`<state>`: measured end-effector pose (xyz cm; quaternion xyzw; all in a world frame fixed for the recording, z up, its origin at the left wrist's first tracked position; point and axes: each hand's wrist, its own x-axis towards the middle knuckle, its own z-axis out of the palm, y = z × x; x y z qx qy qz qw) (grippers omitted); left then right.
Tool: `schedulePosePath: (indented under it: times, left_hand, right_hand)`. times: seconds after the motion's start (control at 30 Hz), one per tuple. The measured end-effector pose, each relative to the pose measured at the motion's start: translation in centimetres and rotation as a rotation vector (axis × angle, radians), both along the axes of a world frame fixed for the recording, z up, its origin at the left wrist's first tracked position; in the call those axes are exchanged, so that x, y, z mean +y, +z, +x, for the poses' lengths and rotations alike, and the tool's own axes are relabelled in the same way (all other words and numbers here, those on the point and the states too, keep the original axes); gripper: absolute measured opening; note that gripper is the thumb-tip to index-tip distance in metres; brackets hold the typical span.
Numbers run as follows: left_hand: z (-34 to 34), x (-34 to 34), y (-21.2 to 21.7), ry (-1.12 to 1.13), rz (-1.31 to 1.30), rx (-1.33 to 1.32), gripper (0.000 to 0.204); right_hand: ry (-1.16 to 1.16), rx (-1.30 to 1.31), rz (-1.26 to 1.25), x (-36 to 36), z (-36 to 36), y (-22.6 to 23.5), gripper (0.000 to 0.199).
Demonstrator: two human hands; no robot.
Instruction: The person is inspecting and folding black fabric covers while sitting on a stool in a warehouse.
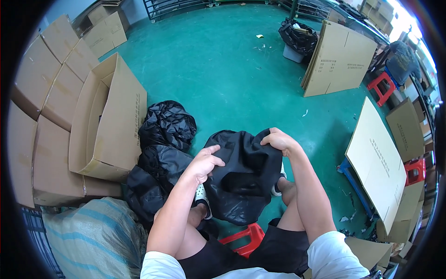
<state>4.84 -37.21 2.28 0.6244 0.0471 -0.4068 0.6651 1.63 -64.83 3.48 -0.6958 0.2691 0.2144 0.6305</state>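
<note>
Between my knees hangs a black bag point(248, 160) of soft, slightly shiny material, with folds and a dark hollow in its middle. My right hand point(278, 141) pinches its upper right edge. At its left edge is my left hand point(207, 163), closed on the material with thumb and index finger showing; the other fingers are mostly hidden. To the left, more black material point(168, 125) lies in a crumpled heap on the floor, reaching down beside my left leg.
An open cardboard box point(116, 118) stands left, before stacked cartons point(46, 83). A woven sack point(93, 237) is at lower left. Flat cardboard point(381, 162) rests on a blue support at right. Farther off are cardboard sheets point(341, 60), a lined bin point(293, 53) and a seated person point(402, 63).
</note>
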Motion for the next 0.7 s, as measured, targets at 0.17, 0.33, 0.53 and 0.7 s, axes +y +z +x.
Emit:
schedulePosePath:
  times: [0.17,0.33,0.53,0.7]
  left_hand:
    - [1.7,0.4,0.9,0.083,-0.041,-0.404,0.071]
    - [4.7,2.8,-3.8,0.361,-0.107,-0.485,0.055]
    - [5.9,2.0,-19.3,0.410,0.389,-0.338,0.055]
    - [2.3,4.4,-24.4,0.554,0.525,-0.207,0.051]
  right_hand:
    - [0.032,-0.264,0.146,-0.4,0.5,-1.3,0.037]
    - [-0.188,-0.354,0.186,1.2,2.0,-5.1,0.038]
    - [-0.046,-0.100,-0.152,0.0,-0.5,-18.4,0.059]
    - [-0.059,0.101,-0.716,7.1,-3.6,-20.2,0.073]
